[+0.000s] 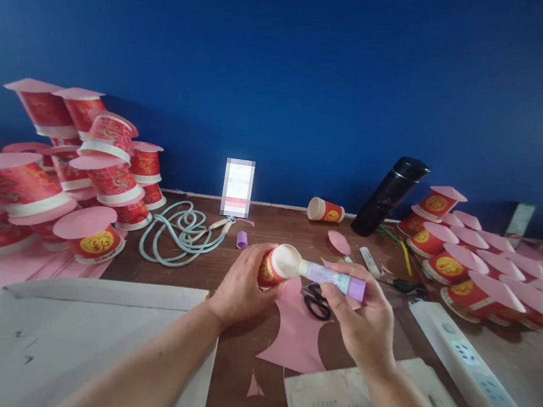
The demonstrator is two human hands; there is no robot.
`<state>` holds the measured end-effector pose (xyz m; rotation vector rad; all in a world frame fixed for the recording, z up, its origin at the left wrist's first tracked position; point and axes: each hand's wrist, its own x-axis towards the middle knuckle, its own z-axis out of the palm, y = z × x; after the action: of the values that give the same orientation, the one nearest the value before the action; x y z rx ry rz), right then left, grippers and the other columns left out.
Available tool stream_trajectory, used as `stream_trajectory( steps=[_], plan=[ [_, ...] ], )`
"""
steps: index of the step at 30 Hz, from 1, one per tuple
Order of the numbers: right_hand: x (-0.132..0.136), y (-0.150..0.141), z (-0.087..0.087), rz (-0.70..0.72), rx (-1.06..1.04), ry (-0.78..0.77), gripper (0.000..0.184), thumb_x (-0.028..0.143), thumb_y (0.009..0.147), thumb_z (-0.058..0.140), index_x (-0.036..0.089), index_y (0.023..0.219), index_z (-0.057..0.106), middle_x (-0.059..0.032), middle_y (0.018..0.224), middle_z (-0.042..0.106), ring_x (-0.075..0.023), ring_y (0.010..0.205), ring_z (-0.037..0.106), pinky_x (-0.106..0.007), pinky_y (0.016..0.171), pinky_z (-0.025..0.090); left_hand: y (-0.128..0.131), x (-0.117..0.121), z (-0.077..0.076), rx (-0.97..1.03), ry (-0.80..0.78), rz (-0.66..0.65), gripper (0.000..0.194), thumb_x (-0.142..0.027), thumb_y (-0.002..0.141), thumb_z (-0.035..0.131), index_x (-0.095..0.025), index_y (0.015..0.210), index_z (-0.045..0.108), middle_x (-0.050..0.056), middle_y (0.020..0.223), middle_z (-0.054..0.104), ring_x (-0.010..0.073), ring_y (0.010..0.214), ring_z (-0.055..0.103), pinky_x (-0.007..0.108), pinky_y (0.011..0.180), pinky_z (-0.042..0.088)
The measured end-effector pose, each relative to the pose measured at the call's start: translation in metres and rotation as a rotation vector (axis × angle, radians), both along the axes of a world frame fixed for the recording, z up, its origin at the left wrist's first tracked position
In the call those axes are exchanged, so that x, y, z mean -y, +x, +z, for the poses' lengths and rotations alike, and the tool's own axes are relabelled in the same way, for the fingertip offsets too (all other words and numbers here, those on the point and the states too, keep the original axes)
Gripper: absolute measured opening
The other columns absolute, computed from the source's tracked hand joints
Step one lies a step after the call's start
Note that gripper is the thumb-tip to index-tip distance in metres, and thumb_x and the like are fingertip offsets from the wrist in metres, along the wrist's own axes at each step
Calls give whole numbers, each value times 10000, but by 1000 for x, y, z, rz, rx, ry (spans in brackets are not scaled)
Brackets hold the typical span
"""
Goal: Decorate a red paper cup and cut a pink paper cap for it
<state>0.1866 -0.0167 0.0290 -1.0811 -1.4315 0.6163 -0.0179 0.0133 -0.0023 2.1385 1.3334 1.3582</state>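
My left hand (246,286) is wrapped round a red paper cup (269,269), which lies tilted with its pale round end facing right. In my right hand (369,318) is a purple glue stick (334,280), its tip at the edge of that pale end. Under the hands lies a cut sheet of pink paper (298,335). Black-handled scissors (317,303) rest on it, partly hidden by my right hand. A purple cap (243,240) stands on the table behind the cup.
Red cups topped with pink paper discs are stacked at left (107,184) and right (486,288). Behind are a coiled pale-blue cord (181,234), a lying cup (326,210) and a black flask (388,196). A white power strip (471,366) runs along the right; a white box (95,340) sits front left.
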Motion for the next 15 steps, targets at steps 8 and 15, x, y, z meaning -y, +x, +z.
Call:
stream_trajectory(
  steps=[8, 15],
  plan=[
    [3, -6, -4, 60, 48, -16, 254, 392, 832, 676, 257, 1031, 593, -68, 1098, 637, -163, 745, 659, -311, 642, 574, -2, 1, -5, 11, -12, -19, 655, -173, 705, 686, -207, 1307, 429, 121, 1252, 581, 269, 1151, 576, 458, 982, 474],
    [4, -12, -9, 129, 4, -41, 263, 362, 844, 680, 249, 1062, 588, -91, 1162, 634, -186, 869, 674, -314, 684, 578, -2, 3, 0, -12, 5, 65, 590, -300, 733, 726, -203, 1253, 465, 121, 1178, 611, 282, 1117, 592, 479, 973, 475]
  ],
)
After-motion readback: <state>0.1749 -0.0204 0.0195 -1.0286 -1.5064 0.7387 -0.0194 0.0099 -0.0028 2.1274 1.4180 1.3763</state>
